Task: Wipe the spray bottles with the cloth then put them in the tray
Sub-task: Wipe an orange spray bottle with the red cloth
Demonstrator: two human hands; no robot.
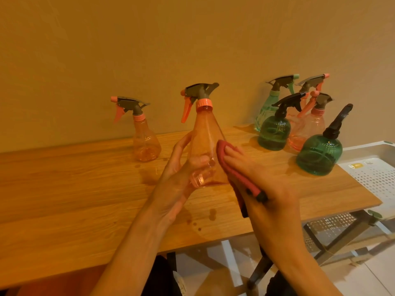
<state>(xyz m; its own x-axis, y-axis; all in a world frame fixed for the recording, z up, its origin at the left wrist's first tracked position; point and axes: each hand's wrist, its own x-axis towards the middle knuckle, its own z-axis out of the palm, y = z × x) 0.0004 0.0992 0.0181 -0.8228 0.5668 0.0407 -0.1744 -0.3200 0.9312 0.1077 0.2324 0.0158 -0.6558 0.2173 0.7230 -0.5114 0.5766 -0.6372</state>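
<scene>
- The orange spray bottle (205, 146), cone-shaped with a grey head and orange trigger, is held upright just above the table (85, 189), near its middle.
- The left hand (181, 178) grips the bottle low on its body, fingers (198, 161) curled round the front near the base.
- The right hand (263, 189) presses the red cloth (235, 176) flat against the bottle's right side; its fingers (233, 154) lie straight and close together on the cloth, which hangs down below the palm.
- Judged from this, the wiping step is in hand on this bottle, and it has not yet gone to the tray.
- The white perforated tray (376, 176) sits at the far right, beside the table's end; none of its visible part holds a bottle.
- A second orange bottle (145, 139) stands to the left on the table, apart from the hands.
- A cluster of five bottles (299, 129), two dark green, one pale green and two pinkish, stands at the table's right end, close to the tray.
- A few wet spots (211, 214) show on the table's near edge.
- The next move likely calls for turning the bottle in the left hand so the cloth reaches the unwiped side, then carrying it right past the cluster without knocking one over.
</scene>
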